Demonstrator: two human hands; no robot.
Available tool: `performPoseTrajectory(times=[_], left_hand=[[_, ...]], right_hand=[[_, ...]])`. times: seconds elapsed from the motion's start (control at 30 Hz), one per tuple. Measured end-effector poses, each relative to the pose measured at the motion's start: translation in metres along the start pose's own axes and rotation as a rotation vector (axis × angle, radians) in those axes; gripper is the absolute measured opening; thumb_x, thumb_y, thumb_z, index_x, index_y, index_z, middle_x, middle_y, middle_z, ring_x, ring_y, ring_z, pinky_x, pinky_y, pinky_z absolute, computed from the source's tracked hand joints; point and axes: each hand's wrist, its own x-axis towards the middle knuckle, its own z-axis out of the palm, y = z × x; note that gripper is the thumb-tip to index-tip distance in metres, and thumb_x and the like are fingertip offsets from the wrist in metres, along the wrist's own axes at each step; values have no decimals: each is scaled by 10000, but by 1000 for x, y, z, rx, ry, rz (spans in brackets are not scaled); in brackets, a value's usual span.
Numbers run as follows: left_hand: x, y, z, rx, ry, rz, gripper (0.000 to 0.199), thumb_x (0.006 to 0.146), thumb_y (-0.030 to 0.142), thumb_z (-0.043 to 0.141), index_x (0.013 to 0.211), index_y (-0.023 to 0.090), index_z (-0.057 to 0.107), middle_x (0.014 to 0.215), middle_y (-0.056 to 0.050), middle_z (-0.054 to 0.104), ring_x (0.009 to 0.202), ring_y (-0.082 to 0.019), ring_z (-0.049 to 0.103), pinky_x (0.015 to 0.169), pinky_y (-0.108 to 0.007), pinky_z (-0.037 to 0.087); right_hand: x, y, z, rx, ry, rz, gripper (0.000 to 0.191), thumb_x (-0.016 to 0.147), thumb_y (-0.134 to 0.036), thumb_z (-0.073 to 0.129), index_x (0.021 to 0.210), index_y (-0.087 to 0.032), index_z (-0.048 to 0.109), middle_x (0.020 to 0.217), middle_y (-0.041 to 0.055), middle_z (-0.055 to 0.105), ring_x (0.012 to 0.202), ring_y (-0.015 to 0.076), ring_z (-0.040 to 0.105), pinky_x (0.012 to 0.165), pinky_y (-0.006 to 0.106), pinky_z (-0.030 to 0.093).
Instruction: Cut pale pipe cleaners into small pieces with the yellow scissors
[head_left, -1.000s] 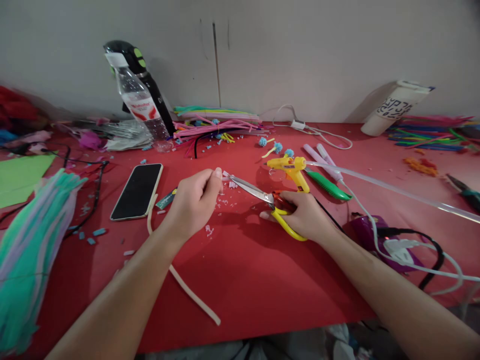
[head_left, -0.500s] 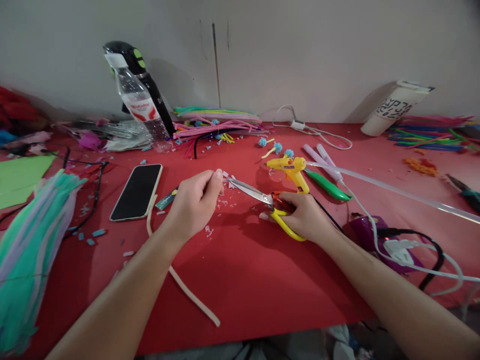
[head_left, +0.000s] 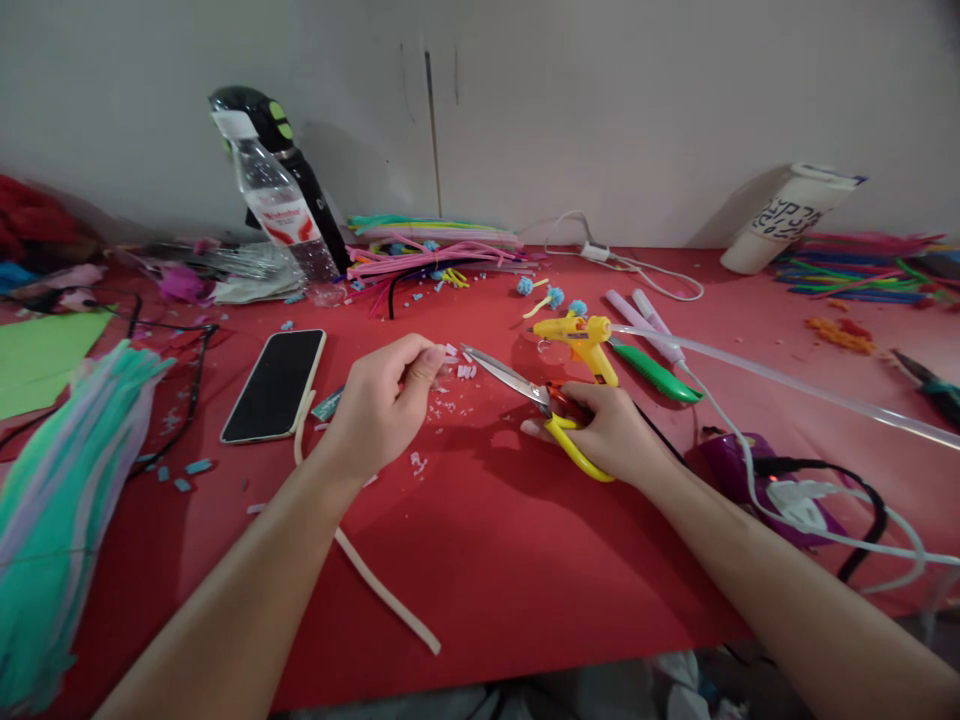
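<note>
My right hand (head_left: 611,425) grips a pair of scissors (head_left: 517,380) with yellow and red-orange handles. Their blades look closed, with the tip pointing up and left toward my other hand. My left hand (head_left: 390,400) is pinched, thumb against finger, just left of the blade tip. A pale bit seems to poke out at its fingertips, but what it holds is too small to name. Pale pink snippets (head_left: 466,371) lie on the red table (head_left: 480,580) around the tip. Under my left forearm runs a cream-coloured strip (head_left: 386,590).
A yellow glue gun (head_left: 577,340) with a long clear stick lies beyond my right hand, near a green-handled tool (head_left: 656,372). Left are a phone (head_left: 276,385) and bundled pipe cleaners (head_left: 82,480). Bottles (head_left: 281,205) stand behind; a purple power block (head_left: 750,480) with cables sits right.
The scissor tip has drawn slightly away from my left fingertips, leaving a small gap. My left hand has shifted a little. Another pink snippet seems to lie near the tip.
</note>
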Motion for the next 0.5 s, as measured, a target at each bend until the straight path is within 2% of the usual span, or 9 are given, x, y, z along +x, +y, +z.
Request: performPoseTrajectory(times=[0.37, 0.5], left_hand=[[2, 1, -3, 53, -1, 38, 262, 970, 330, 460, 820, 170, 604, 711, -6, 614, 623, -112, 517, 601, -227, 395], [2, -1, -4, 87, -13, 64, 240, 970, 318, 464, 851, 171, 613, 744, -16, 622, 681, -129, 547, 640, -239, 402]], right_hand=[[0, 1, 0, -16, -21, -20, 553, 666, -602, 722, 608, -206, 342, 584, -58, 252, 557, 85, 223, 464, 233, 203], [0, -1, 0, -31, -20, 8, 557, 656, -573, 740, 606, -207, 322, 579, -62, 242, 559, 84, 216, 466, 234, 196]])
